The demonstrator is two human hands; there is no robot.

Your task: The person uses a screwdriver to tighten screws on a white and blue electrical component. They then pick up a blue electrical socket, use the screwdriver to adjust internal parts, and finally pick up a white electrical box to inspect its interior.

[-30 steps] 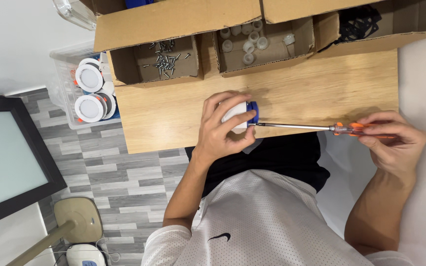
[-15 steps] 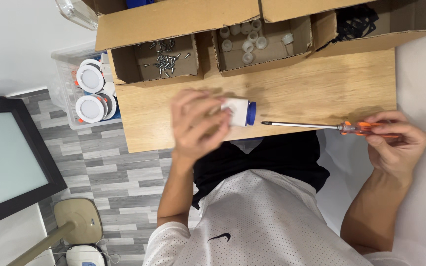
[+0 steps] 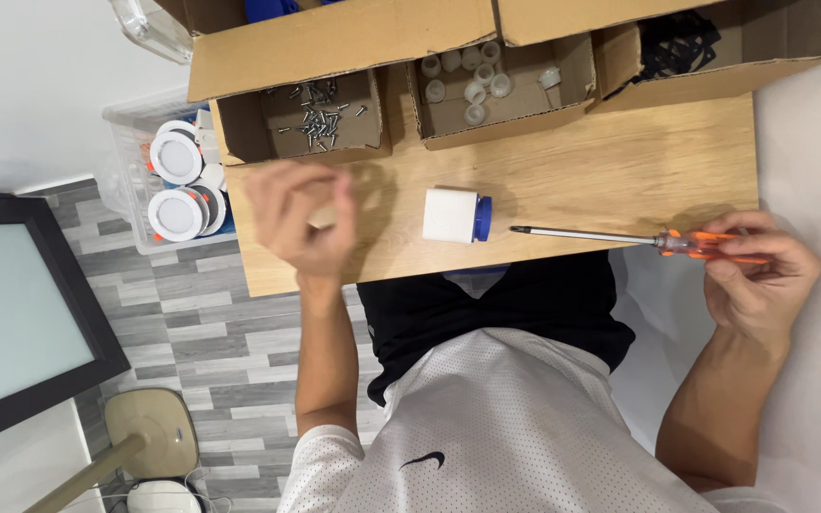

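Screwdriver point(image 3: 639, 238) | held in right grip point(image 3: 757, 275) | tip near white part point(image 3: 455, 215)

Bright even light, soft shadows, motion-blurred left hand point(image 3: 301, 223)

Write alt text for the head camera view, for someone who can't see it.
Seen from above, a person's right hand holds an orange-handled screwdriver pointing at a white and blue cylinder lying on a wooden table. The blurred left hand hovers near a cardboard box of screws.
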